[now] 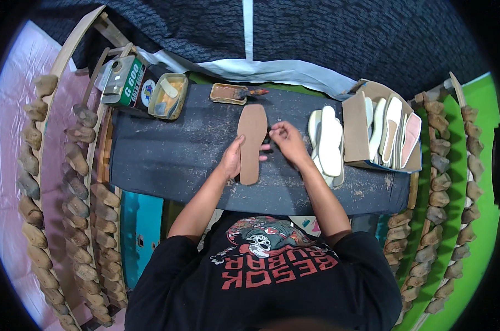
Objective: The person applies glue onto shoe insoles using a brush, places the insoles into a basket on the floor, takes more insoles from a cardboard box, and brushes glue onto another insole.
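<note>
A brown insole, long and flat, is held upright above the middle of the table by my left hand. The left thumb lies on its near face, and the fingertips show past its right edge. My right hand is just right of the insole, its fingers curled together. Something small and dark shows by those fingertips, too small to name. To the right lies a small pile of white soles on the dark tabletop.
A cardboard box packed with soles stands at right. Behind the insole is a shallow tray with a brush. At far left are a green-and-white can and a tub of yellowish paste. Racks of wooden shoe lasts flank both sides.
</note>
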Demonstrator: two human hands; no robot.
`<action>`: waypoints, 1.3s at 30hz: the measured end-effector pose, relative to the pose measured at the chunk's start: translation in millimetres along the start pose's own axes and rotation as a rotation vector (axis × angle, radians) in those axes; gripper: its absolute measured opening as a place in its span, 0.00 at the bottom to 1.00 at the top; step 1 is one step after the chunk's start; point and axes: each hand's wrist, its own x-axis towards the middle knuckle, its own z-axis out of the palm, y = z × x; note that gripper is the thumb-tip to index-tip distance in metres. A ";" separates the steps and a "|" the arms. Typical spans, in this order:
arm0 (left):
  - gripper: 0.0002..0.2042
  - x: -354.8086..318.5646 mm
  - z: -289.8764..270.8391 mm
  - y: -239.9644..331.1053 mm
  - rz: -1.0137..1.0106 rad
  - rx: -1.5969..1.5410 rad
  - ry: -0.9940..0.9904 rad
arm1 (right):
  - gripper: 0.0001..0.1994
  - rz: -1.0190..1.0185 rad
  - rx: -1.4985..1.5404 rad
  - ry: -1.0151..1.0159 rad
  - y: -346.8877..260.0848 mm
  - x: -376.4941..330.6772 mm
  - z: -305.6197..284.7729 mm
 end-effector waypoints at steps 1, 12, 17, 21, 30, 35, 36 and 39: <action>0.30 -7.4 -5.9 1.9 0.006 -0.006 -0.004 | 0.18 -0.005 -0.018 0.030 -2.4 12.5 0.7; 0.36 -39.5 -67.8 42.1 0.102 -0.014 -0.019 | 0.23 0.133 0.167 0.039 -21.9 136.8 71.1; 0.35 -50.9 -87.0 53.8 0.155 -0.010 0.022 | 0.16 -0.018 0.064 0.069 -45.8 159.5 109.6; 0.34 -53.0 -97.5 57.3 0.133 0.015 0.050 | 0.15 -0.025 -0.032 0.086 -52.2 169.9 124.8; 0.34 -42.3 -104.6 62.3 0.119 0.043 0.027 | 0.14 -0.071 -0.417 0.156 -61.9 143.3 74.1; 0.34 -29.0 -91.9 56.1 0.089 0.009 -0.024 | 0.14 -0.062 -0.090 0.126 -60.1 134.4 64.4; 0.34 -26.9 -88.8 54.6 0.078 -0.025 -0.033 | 0.14 -0.085 -0.094 0.110 -59.5 132.7 61.3; 0.34 -20.1 -80.1 51.4 0.056 -0.069 -0.059 | 0.14 -0.065 0.174 0.051 -62.1 134.5 55.6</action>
